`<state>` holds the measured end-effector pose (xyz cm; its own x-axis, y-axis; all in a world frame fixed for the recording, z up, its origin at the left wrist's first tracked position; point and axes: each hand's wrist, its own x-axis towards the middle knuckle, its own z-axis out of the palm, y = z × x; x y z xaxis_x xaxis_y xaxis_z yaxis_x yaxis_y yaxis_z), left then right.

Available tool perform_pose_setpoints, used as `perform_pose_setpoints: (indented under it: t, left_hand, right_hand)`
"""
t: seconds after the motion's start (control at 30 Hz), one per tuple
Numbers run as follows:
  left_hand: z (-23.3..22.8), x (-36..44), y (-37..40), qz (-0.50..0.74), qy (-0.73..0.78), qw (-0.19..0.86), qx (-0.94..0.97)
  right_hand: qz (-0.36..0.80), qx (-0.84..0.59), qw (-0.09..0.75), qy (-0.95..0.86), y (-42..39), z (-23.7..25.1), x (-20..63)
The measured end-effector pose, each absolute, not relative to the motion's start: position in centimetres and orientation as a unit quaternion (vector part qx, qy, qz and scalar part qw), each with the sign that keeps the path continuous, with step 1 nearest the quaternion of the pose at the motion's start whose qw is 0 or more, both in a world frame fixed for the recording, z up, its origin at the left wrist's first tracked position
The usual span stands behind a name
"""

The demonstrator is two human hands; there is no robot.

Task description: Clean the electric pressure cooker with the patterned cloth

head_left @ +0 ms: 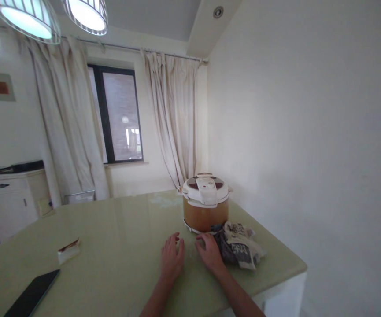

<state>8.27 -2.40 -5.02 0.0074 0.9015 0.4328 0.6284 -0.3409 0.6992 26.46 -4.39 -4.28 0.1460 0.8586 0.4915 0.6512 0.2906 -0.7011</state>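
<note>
Placed low at centre frame: left hand [172, 257] and right hand [211, 254], fingers loosely bent and parted, gripping nothing. At bottom left, dark flat device [33, 294], small packet [68, 252] above. Just right of right hand, contact unclear: patterned bundle [243, 246]. Just beyond fingertips, right of centre: white-and-brown cooker [206, 214], lid down, upright on green countertop [117, 246]. Behind, upper left: window [122, 116].

Lamps [28, 22] glare overhead; detail seems slightly soft.
</note>
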Motion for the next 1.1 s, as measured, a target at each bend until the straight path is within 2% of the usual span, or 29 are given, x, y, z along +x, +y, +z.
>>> perform_pose_setpoints:
  t: [0.37,0.57,0.83,0.97,1.1]
  left_hand:
    - [-4.1,8.2,-2.9,0.473,0.536,0.192,0.672]
    - [-4.2,8.1,-2.9,0.443,0.558,0.201,0.672]
    - [-3.4,7.8,-3.5,0.485,0.540,0.238,0.646]
    - [-3.4,7.9,-3.9,0.481,0.516,0.276,0.653]
    - [-3.2,8.0,-2.7,0.470,0.498,0.355,0.637]
  right_hand:
    - [0.127,-0.577,0.489,-0.642,-4.7,-4.3,26.6]
    - [0.134,-0.570,0.489,-0.646,-5.0,-3.9,26.6]
    - [0.140,-0.553,0.517,-0.638,-4.6,-4.4,26.6]
    - [0.121,-0.517,0.568,-0.629,-5.2,-3.9,26.3]
    - [0.042,-0.489,0.653,-0.577,-6.6,-2.8,26.3]
